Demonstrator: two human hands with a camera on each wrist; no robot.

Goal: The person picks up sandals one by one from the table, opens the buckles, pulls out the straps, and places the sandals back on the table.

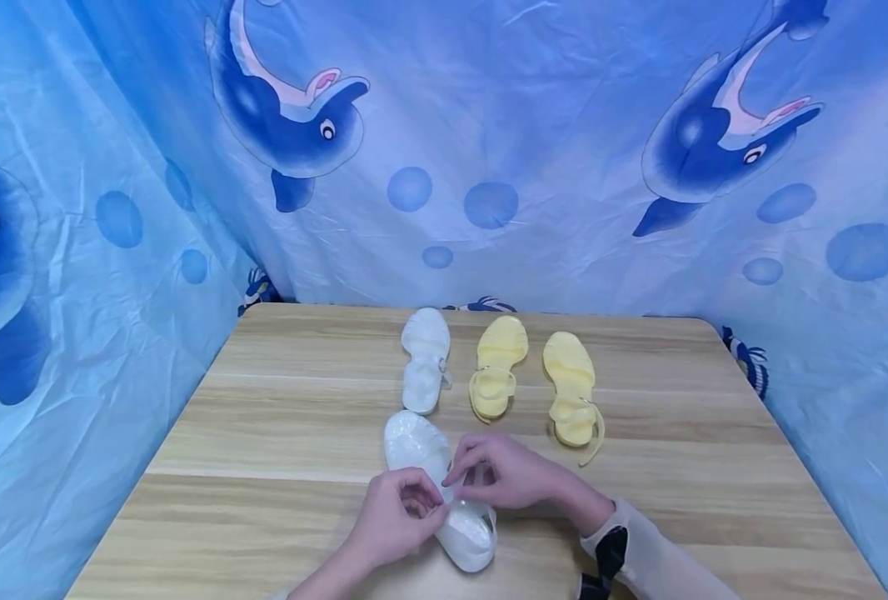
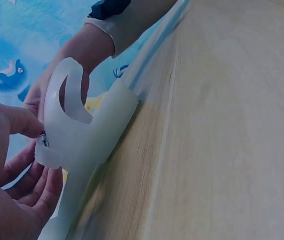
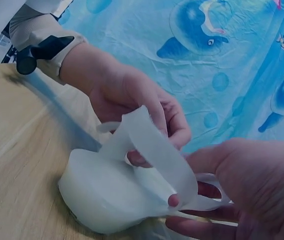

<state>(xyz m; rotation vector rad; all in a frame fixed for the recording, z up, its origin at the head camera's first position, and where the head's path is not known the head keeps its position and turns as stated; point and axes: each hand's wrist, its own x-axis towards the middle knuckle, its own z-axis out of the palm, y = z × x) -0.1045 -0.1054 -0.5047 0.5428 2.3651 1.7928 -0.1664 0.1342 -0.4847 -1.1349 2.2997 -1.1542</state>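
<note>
A translucent white sandal [image 1: 414, 443] lies toe-away near the front of the table, with both hands over its middle. My left hand [image 1: 393, 518] pinches the sandal's ankle strap at the small metal buckle [image 2: 44, 140]. From the other side my right hand [image 1: 515, 472] holds the strap [image 3: 169, 160] between thumb and fingers. In the right wrist view the strap arches above the heel [image 3: 99, 192]. The right fingertips are partly hidden behind the strap.
Behind it lies a second white sandal [image 1: 423, 358], its toe toward the back edge. Two yellow sandals [image 1: 502, 342] [image 1: 570, 367] lie to its right, the rightmost with its strap end loose. A blue dolphin-print curtain [image 1: 564, 267] surrounds the wooden table [image 1: 264, 433].
</note>
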